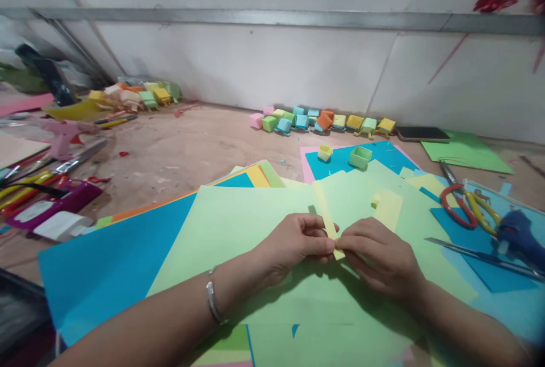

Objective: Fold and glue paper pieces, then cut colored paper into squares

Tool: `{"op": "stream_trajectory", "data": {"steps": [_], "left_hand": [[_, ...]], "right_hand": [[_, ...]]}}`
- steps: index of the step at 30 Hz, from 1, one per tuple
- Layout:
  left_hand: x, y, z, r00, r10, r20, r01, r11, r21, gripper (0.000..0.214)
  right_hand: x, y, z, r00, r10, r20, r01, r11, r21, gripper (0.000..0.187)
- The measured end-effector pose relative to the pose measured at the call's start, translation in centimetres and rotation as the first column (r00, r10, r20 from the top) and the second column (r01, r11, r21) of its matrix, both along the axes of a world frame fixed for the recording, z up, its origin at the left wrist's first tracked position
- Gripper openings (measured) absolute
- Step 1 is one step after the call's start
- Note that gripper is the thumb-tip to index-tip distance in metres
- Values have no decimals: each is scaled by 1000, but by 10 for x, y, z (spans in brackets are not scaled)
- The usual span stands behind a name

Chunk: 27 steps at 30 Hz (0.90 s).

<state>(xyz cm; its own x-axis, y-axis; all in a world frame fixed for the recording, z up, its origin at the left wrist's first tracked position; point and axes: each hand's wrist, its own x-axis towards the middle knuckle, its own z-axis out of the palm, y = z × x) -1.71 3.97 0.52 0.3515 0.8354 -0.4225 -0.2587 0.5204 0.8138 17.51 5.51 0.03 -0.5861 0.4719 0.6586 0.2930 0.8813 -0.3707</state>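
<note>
Over a large light-green paper sheet (238, 219), both hands hold a narrow pale-yellow paper strip (324, 206). My left hand (304, 236) pinches it near its lower end, thumb in front and fingers behind. From the other side, my right hand (377, 250) has its thumb and fingertips closed on the same lower end, where the strip looks bent. Just beyond my right hand lie a pale-yellow paper piece (389, 208) and a tiny yellow roll or folded bit (375, 201). Farther back stand a small green paper box (360, 157) and a yellow one (325, 153).
Red-handled scissors (457, 205), a craft knife (481, 253) and a dark blue glue gun (522, 236) lie at right. Several little paper boxes (302, 121) line the wall near a phone (422, 134). At left are a pink glue gun (63, 134) and a purple device (59, 205).
</note>
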Motion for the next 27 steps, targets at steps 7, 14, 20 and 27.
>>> {"op": "stream_trajectory", "data": {"steps": [7, 14, 20, 27], "left_hand": [[1, -1, 4, 997, 22, -71, -20, 999, 29, 39], [3, -2, 5, 994, 38, -101, -33, 998, 54, 35], [6, -3, 6, 990, 57, -128, -48, 996, 77, 35], [9, -3, 3, 983, 114, -146, -96, 987, 127, 23]], "right_hand": [[-2, -6, 3, 999, 2, -44, -10, 987, -161, 14], [-3, -7, 0, 999, -18, -46, 11, 988, -151, 12], [-5, -11, 2, 999, -32, -31, 24, 967, -252, 11], [-8, -13, 1, 990, -144, -3, 131, 909, -396, 13]]}}
